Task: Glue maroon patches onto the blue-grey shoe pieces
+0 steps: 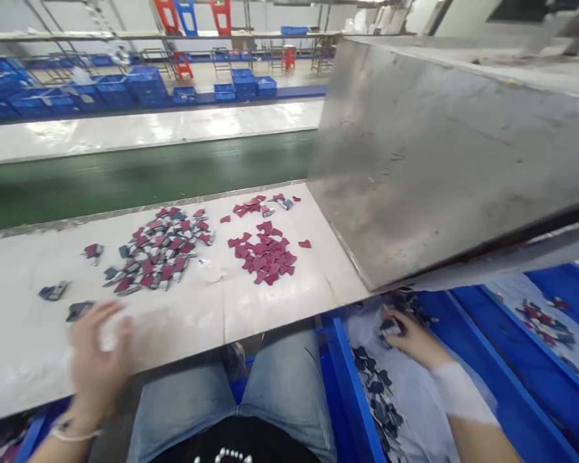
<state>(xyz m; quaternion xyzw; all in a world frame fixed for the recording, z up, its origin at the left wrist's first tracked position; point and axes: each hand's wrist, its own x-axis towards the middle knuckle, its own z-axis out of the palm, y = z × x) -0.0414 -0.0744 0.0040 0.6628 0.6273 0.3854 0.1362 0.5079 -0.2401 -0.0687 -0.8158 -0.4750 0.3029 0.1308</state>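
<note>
Stools [186, 17]: red and blue, far back
Belt [174, 168]: long, green
Metal box [439, 154]: big, grey
Far baskets [147, 87]: blue, past the belt

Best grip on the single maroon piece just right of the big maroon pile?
I'd come from above and pinch the maroon piece by opposite edges: it looks thin and flat, with bare tabletop around it.
</note>
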